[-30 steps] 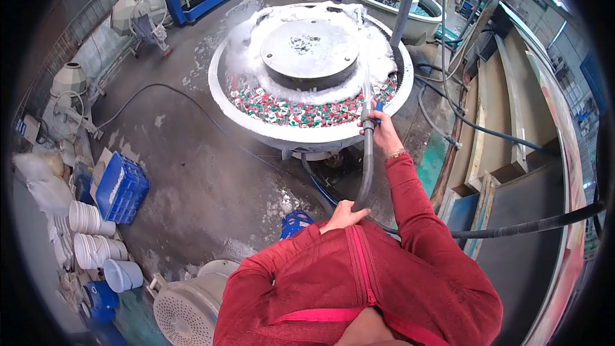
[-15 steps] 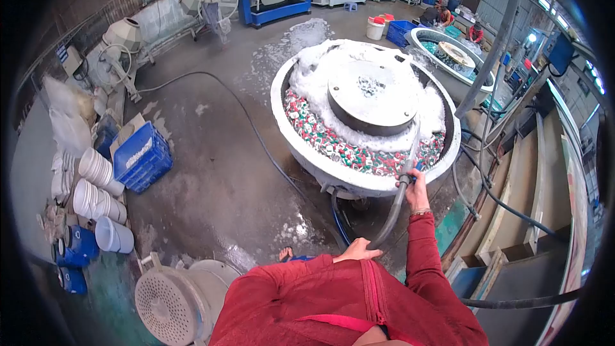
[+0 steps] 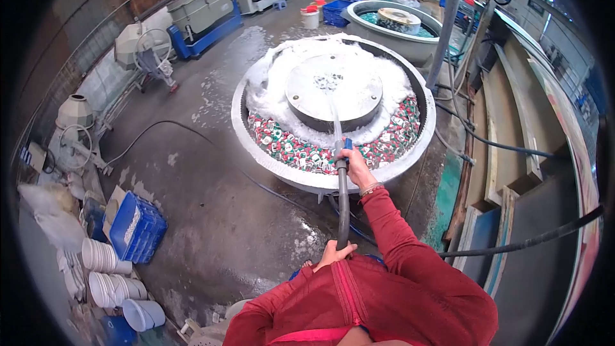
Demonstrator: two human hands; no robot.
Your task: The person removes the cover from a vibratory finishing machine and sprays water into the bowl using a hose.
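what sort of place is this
Probably a factory or workshop, perhaps for finishing small parts: a round, white-rimmed tub holds white foam and many small red, green and white pieces, and a bulky grey machine stands on a blue frame.

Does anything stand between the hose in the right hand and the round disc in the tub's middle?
Nothing visible does: water from the hose in the right hand appears to reach the disc unblocked.

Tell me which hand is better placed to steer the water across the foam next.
Right, I'd judge: the right hand grips the hose at its blue-handled nozzle, nearer the foam. The left hand holds the hose farther back, close to the red jacket.
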